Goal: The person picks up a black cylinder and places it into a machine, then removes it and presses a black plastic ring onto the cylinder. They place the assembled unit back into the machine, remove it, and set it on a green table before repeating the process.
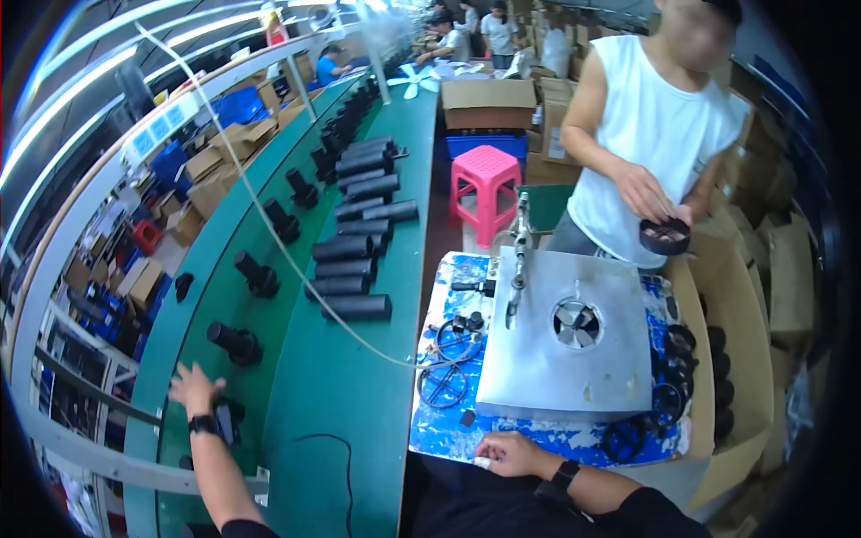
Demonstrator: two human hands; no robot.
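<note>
My left hand [195, 392] reaches over the green conveyor belt at the left, fingers spread and holding nothing. Just beyond it a black flanged cylindrical part [235, 343] stands on the belt. Another black part [230, 420] is beside my left wrist, partly hidden by it. My right hand [508, 454] rests at the near edge of the blue, paint-worn table [448, 437], fingers curled in. Something white shows at its fingertips; whether it is held or wrapped on a finger is unclear. Ahead of that hand is a metal box-like fixture [529, 386] with a round opening over a small fan [576, 323].
Black tubes [356, 308] lie in a row on the green bench. Black wheel-shaped rings [443, 386] flank the fixture. A pale hose [296, 264] crosses the bench. Across the table a co-worker [646, 134] holds a round black part [665, 237], near a pink stool [485, 170] and open carton [749, 386].
</note>
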